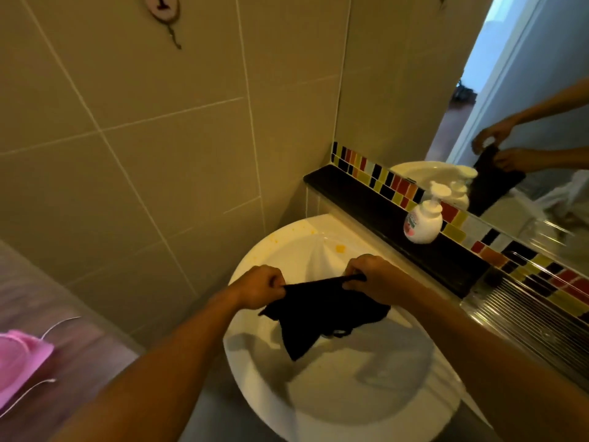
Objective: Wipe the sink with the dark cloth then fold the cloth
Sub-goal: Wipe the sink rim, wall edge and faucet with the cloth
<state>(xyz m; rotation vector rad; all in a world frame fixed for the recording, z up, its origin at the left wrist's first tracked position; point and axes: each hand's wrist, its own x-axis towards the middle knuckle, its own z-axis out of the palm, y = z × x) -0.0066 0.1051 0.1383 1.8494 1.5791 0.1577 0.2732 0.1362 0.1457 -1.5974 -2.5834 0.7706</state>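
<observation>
Left hand (258,287) closed on one upper corner of the dark cloth (322,314); right hand (371,275) pinched shut on the other. Held taut between them, just above the sink (255,355), top edge running roughly left to right across the basin and rising slightly toward the right hand. Rest of the cloth hanging slack below that edge, narrowing to a point aimed down into the bowl, toward the near rim. Yellow-orange stains (340,248) on the sink's far slope, beyond the hands. White soap dispenser (424,218) upright on the black ledge (382,215) behind the sink, right of the basin. Mirror (526,122) above that ledge, reflecting both hands and the cloth. Pink object (22,362) well to the sink's left.
</observation>
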